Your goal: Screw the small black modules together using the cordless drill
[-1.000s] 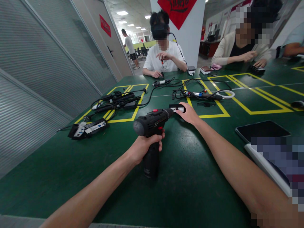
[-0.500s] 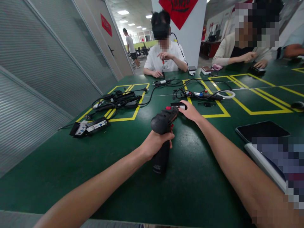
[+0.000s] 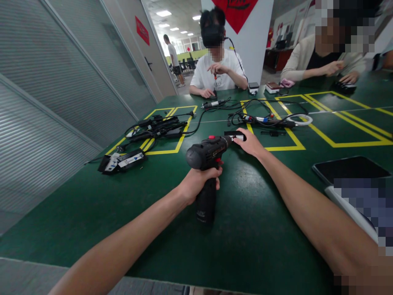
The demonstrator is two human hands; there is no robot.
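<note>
My left hand [image 3: 198,182] is wrapped around the grip of a black cordless drill [image 3: 208,150] with red buttons. The drill stands upright over the green table, its chuck pointing forward and right. My right hand [image 3: 251,142] pinches a small black-and-white block [image 3: 232,134] between thumb and fingers, low over the table. The drill's front end comes right up to this block. Whether a bit touches it I cannot make out.
Bundled black cables [image 3: 162,129] and a black-and-white device [image 3: 124,160] lie left. Powered screwdrivers with cords [image 3: 264,120] lie ahead, among yellow tape outlines. A dark tablet [image 3: 350,168] is at right. Across the table, a person in a headset [image 3: 217,69] works beside another person.
The drill's rear has swung left, so its side shows more and its chuck points further right. My right hand still holds the block. The whole view has shifted slightly.
</note>
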